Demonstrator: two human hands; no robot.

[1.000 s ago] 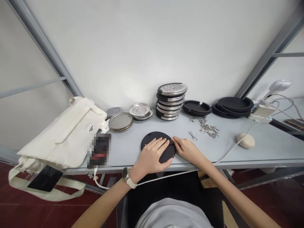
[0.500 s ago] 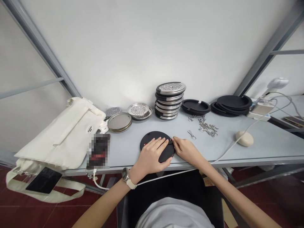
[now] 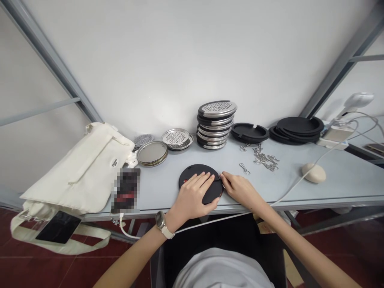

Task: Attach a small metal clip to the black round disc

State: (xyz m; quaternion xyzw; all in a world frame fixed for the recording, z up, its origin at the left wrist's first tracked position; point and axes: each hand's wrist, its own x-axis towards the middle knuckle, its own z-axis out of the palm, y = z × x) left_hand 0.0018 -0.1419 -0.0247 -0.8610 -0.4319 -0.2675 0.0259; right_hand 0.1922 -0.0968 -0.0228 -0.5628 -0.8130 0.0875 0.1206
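Observation:
A round black disc [image 3: 192, 171] with a small red spot lies on the grey table near its front edge. Flat across it rests my left hand [image 3: 196, 194], fingers stretched out, pressing its face and hiding much of it. At the disc's right edge, my right hand [image 3: 237, 187] is closed in a pinch on a small metal clip [image 3: 220, 175], mostly covered by the fingers. Beyond that hand lie a loose metal clip [image 3: 244, 168] and a pile of similar clips [image 3: 266, 160].
Behind the disc stands a tall stack of perforated metal discs in black holders [image 3: 216, 126]. Black holders [image 3: 249, 133] and more black holders [image 3: 297, 130] are at right, with a beige mouse [image 3: 313, 173] and cable. Left are metal discs [image 3: 152, 153], a phone [image 3: 126, 190] and a white bag [image 3: 75, 172].
The whole view has shifted slightly. My left hand stays flat on the black disc, and my right hand still pinches the clip at its edge, a touch farther right.

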